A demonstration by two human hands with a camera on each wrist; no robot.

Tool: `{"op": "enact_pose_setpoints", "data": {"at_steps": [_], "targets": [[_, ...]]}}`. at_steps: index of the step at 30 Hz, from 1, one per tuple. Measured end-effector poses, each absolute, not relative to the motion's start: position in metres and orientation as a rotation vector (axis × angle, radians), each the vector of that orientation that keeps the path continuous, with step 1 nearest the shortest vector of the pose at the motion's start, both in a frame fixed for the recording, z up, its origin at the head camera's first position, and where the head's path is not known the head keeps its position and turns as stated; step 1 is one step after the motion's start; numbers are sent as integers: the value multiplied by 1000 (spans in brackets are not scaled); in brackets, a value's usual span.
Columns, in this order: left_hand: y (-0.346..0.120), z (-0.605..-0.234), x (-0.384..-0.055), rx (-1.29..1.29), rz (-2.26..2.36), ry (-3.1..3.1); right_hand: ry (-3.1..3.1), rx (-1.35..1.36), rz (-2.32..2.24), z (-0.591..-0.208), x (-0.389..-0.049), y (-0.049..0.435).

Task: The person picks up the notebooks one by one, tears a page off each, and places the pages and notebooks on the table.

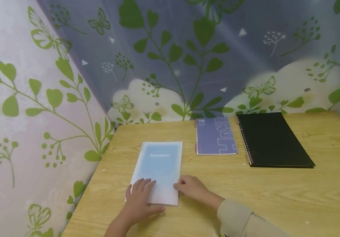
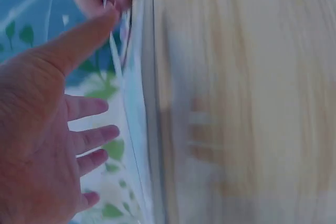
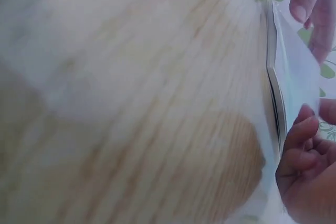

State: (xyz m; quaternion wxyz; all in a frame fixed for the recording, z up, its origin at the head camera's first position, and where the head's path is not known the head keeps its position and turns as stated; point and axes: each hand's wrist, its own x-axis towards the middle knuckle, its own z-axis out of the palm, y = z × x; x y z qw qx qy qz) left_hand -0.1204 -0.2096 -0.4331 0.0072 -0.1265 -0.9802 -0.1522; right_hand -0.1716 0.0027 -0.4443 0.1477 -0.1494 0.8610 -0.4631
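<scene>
A light blue spiral notebook (image 1: 164, 168) with "freedom" on its cover lies on the table, its coil along the left edge. My left hand (image 1: 138, 200) is over the lower left of the cover, fingers spread and straight. Whether its fingertips touch the cover is hard to tell. At the notebook's lower right edge, my right hand (image 1: 193, 188) pinches the cover between thumb and curled fingers. From the right wrist view, the cover (image 3: 299, 72) slants up from the page block to the right hand (image 3: 310, 169).
Behind and to the right lie a purple spiral notebook (image 1: 215, 135) and a larger black spiral notebook (image 1: 273, 140). The wood-grain table (image 1: 276, 197) meets a leaf-patterned wall covering (image 1: 164, 65) at the back and left.
</scene>
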Motion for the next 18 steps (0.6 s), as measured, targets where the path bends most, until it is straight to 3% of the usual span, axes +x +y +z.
{"op": "enact_pose_setpoints", "data": {"at_steps": [5,10,18], "targets": [[-193,-420,-117,-495,-329,-3028,2389,-548,-1506,-441,-174,2],[-186,-408,-114,-428,-251,-2920,2341,-713,-1562,-438,-175,4],[-200,-388,-110,-158,-456,-2738,2749,-992,-814,-438,-171,3]]}}
